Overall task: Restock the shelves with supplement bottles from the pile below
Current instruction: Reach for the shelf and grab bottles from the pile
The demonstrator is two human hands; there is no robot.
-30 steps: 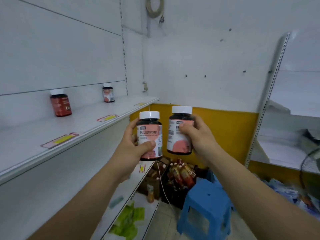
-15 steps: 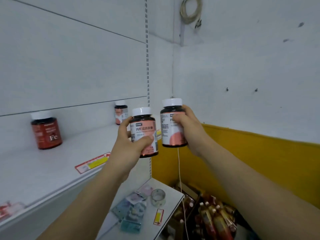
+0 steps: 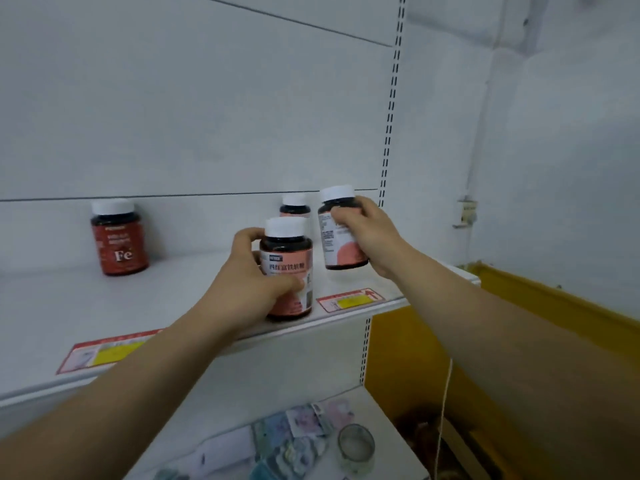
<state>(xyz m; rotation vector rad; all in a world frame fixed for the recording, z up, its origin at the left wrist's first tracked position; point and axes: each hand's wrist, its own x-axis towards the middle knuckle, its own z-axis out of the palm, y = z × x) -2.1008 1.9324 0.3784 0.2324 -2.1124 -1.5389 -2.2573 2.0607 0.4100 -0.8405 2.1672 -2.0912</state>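
My left hand grips a dark pink-labelled bottle with a white cap, its base at the front of the white shelf. My right hand holds a second pink-labelled bottle a little above the shelf, tilted slightly. Behind them a third pink-labelled bottle stands against the back panel, mostly hidden. A red bottle marked Fe stands on the shelf to the left.
Price tags lie on the shelf edge, one to the right and one to the left. The lower shelf holds packets and a tape roll. A yellow wall band runs at right, with a hanging white cord.
Both hands have moved forward with their bottles from mid-air to over the shelf. The left bottle has come down to the shelf's front edge. The view has closed in on the shelf.
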